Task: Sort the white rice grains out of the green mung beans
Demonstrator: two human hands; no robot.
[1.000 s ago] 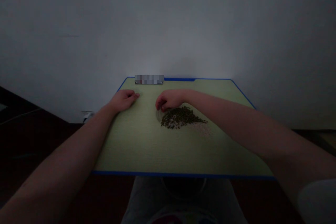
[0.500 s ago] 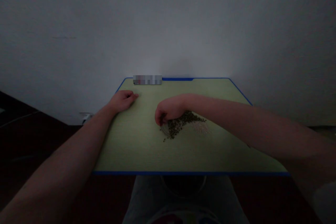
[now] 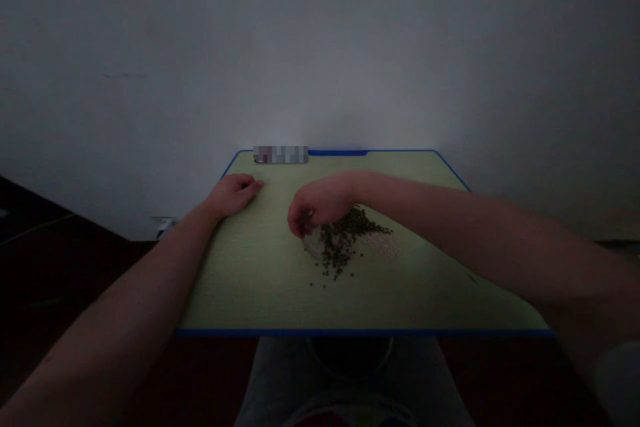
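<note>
My right hand (image 3: 320,201) is closed on the rim of a clear, round dish (image 3: 314,243), tilted low over the table. Small dark beans or seeds (image 3: 343,250) spread from its mouth over the tabletop, some of them strewn loose towards me. Pale grains like rice (image 3: 383,245) lie beside the dark ones, to the right. Part of the dark heap is hidden under my right hand and wrist. My left hand (image 3: 235,193) rests at the table's left side with its fingers curled in, the thumb side facing right, and nothing visible in it.
The pale yellow-green table (image 3: 250,293) has a blue edge and stands against a grey wall (image 3: 320,47). A blurred-out flat object (image 3: 281,155) lies at its back left edge. A white plug (image 3: 165,228) sits at the wall, lower left. The light is dim.
My right hand has shifted slightly left and away from me with the dish. More dark beans have spilled out and spread towards me. My left hand has stayed in place.
</note>
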